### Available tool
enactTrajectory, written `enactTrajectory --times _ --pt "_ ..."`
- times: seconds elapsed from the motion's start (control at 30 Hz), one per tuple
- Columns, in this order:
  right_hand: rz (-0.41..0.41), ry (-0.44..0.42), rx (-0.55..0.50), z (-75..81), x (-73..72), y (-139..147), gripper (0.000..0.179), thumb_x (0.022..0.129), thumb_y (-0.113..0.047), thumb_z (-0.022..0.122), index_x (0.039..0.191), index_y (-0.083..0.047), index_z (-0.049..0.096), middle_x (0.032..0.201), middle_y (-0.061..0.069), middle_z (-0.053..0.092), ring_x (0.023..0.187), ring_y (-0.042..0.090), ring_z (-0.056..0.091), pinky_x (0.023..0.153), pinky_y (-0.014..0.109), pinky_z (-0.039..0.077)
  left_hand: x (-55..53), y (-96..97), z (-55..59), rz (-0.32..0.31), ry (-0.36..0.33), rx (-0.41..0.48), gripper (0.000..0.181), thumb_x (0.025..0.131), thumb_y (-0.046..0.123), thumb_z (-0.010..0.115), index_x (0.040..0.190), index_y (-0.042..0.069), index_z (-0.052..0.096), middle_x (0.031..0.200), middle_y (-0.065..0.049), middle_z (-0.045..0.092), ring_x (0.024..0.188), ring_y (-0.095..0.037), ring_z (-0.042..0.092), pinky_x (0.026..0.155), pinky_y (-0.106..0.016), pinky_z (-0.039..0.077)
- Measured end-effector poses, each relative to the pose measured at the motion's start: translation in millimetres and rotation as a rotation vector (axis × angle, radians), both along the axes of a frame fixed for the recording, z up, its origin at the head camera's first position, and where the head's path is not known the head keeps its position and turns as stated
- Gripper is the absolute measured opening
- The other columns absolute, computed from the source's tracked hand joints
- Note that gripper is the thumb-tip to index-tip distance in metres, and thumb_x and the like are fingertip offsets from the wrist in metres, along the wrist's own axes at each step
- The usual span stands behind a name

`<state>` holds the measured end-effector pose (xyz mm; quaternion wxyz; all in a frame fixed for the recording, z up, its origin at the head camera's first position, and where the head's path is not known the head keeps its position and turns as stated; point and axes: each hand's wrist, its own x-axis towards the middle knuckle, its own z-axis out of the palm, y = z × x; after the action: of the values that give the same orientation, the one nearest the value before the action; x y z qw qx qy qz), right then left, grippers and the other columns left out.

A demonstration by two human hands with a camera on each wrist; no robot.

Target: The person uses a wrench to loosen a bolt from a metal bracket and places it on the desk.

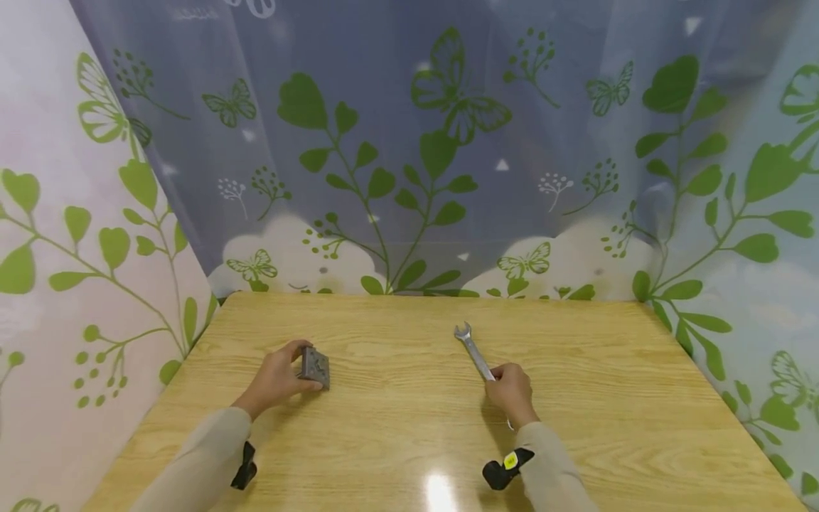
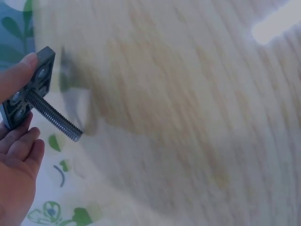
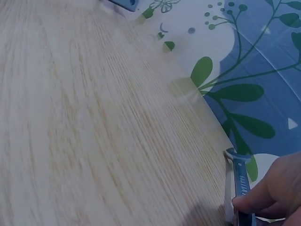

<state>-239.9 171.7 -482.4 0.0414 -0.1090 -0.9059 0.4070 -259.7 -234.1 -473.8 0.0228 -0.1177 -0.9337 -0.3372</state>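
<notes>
My left hand [image 1: 276,375] holds a small square dark grey plate [image 1: 316,367] by its edges, thumb on one side and fingers on the other. In the left wrist view a threaded rod [image 2: 55,116] sticks out from the middle of the plate [image 2: 43,70], which has round recesses near its corners. My right hand [image 1: 512,391] grips a silver wrench [image 1: 475,353] partway along its handle. The wrench's open-ended jaw points away from me, toward the back of the table, and its other end shows just below the hand. Plate and wrench are well apart.
The light wood-grain table [image 1: 397,405] spreads under both hands, with a bright reflection near its front. A curtain [image 1: 397,142] printed with green leaves and butterflies hangs along the back and both sides. Black wrist cameras [image 1: 502,473] are strapped to both forearms.
</notes>
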Motion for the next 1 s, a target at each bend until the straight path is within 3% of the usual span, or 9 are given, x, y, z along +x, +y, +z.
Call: enactTrajectory --times 0.17,0.3,0.6,0.8,1.0 --pt "0.022 0.023 -0.038 -0.6 2.9 3 0.023 0.075 0.002 0.059 0.095 0.010 0.070 0.083 0.017 0.067 0.075 0.027 0.057 0.057 0.029 0.045 0.6 8.4 5.4 -0.002 -0.016 0.113 0.079 0.069 0.023 0.087 0.133 -0.001 0.047 0.133 -0.027 0.053 0.123 -0.043 0.050 0.098 -0.054 0.047" --pt "0.054 0.012 -0.156 0.3 8.6 0 0.022 0.081 0.005 0.059 0.100 0.013 0.066 0.084 0.018 0.065 0.074 0.024 0.056 0.058 0.025 0.046 2.4 17.0 13.2 0.001 -0.028 0.203 0.083 0.068 0.028 0.087 0.136 0.002 0.046 0.134 -0.023 0.054 0.125 -0.039 0.050 0.099 -0.052 0.047" --pt "0.101 0.006 -0.327 9.0 18.7 -3 0.020 0.090 -0.003 0.058 0.104 0.011 0.063 0.079 0.011 0.060 0.067 0.017 0.054 0.055 0.023 0.044 11.3 43.1 31.7 0.007 0.019 0.365 0.082 0.068 0.023 0.087 0.137 0.003 0.048 0.130 -0.019 0.058 0.123 -0.035 0.053 0.099 -0.049 0.048" --pt "0.163 0.047 -0.314 16.7 29.3 -3 0.015 0.092 -0.005 0.061 0.096 0.009 0.065 0.073 0.007 0.059 0.062 0.013 0.049 0.050 0.020 0.041 19.2 59.8 39.3 0.035 0.009 0.447 0.079 0.070 0.017 0.086 0.137 0.003 0.047 0.133 -0.021 0.055 0.122 -0.034 0.054 0.097 -0.044 0.050" --pt "0.278 0.076 -0.288 21.2 43.8 -4 0.017 0.091 -0.008 0.064 0.099 0.007 0.068 0.077 0.011 0.063 0.066 0.018 0.056 0.052 0.020 0.046 24.1 73.9 45.1 -0.018 -0.027 0.596 0.074 0.072 0.007 0.082 0.137 0.002 0.047 0.137 -0.019 0.052 0.124 -0.031 0.054 0.092 -0.036 0.054"
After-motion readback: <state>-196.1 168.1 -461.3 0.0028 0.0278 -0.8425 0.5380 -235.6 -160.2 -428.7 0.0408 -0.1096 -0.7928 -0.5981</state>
